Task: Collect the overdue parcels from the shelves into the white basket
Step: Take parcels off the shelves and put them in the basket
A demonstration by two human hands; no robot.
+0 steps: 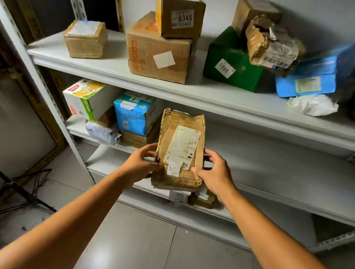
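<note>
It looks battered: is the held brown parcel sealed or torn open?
Sealed, apparently: the brown parcel is crumpled but taped, no contents showing.

We look through one wide-angle head camera, near and in front of the white metal shelving (282, 173), facing forward and down onto its top shelf (202, 91), floor tiles (137, 245) below.

Top shelf (202, 94) carries a small brown box (84, 39), a large carton (158, 60), a green box (232, 68), a blue box (309, 84) and a white bag (313, 105); middle shelf (282, 173) carries a white-green carton (83, 101) and a grey bag (102, 132).
</note>
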